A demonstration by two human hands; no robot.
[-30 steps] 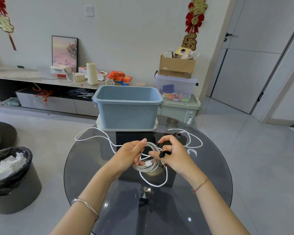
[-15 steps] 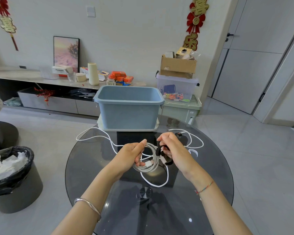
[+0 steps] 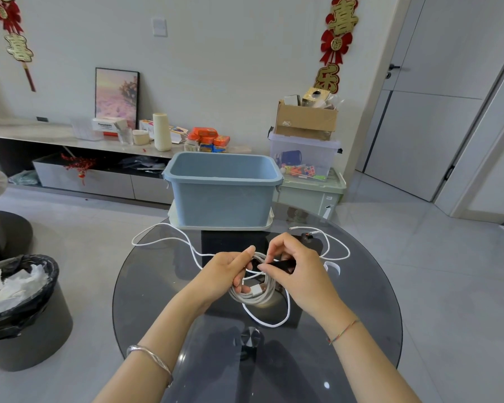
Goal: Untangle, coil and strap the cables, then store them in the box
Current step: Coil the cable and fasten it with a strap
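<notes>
The step in hand looks like strapping. A white coil (image 3: 259, 298) is bunched over the middle of the round glass tabletop (image 3: 146, 301), and a black strap (image 3: 282, 263) sits at its upper side.

To do it well, the left hand (image 3: 221, 271), whose grip is curled round the coil's left side, should hold all the turns together as one bundle, so none slips while the band goes round. The right hand (image 3: 300, 269), its grip narrow and pinching the strap between thumb and fingertips, would best draw the strap snug across the whole bundle rather than a few turns, then press the end flat on itself. One long loop hangs out of the bundle toward the near edge. I would tuck it in before closing, or it may snag. Pull firmly, but not hard enough to kink the wire.

The blue box (image 3: 221, 196) stands open at the far edge of the tabletop on a pale base, with nothing showing above its rim. Loose white cable (image 3: 163, 241) runs from beside the left hand toward the far-left edge. A second cable (image 3: 338, 251) lies near the far-right edge, not yet coiled. The coil is thin, pliable white wire in several uneven turns. A white plug (image 3: 255, 290) shows inside it, just beside the left fingers.
</notes>
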